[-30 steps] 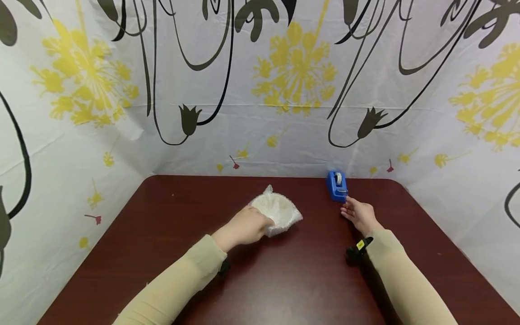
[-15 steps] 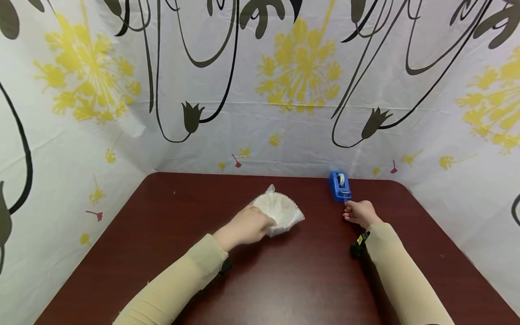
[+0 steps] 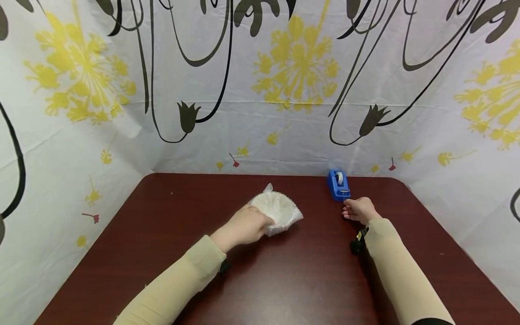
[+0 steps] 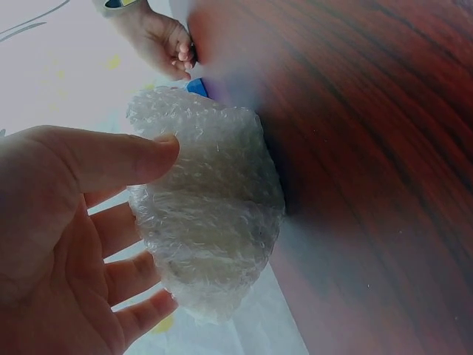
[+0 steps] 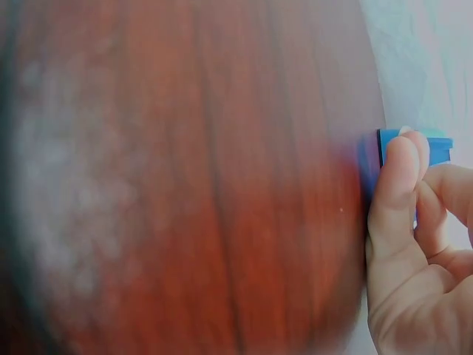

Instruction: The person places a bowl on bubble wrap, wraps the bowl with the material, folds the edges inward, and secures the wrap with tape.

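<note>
In the head view, my left hand [image 3: 246, 224] grips a bubble-wrapped bundle [image 3: 282, 208] on the table. Its thumb lies across the near face of the bubble wrap [image 4: 214, 222] in the left wrist view, with the other fingers behind. What is wrapped inside cannot be made out. A blue tape dispenser [image 3: 338, 185] with a white roll stands near the table's far edge. Just in front of it is my right hand [image 3: 361, 211], thumb and forefinger pinched together at the cutter end. A faint clear strip of tape seems to run to the fingertips. The hand partly hides the dispenser [image 5: 438, 150] in the right wrist view.
The dark red wooden table [image 3: 195, 198] has rounded far corners. White fabric [image 3: 227, 81] with a yellow and grey flower print hangs behind it and along both sides. A dark wrist device [image 3: 358, 241] hangs below the right sleeve.
My right hand has turned a little and drawn slightly back from the dispenser's cutter end, fingertips now pinched together. The left hand and the wrapped bundle stay in place.
</note>
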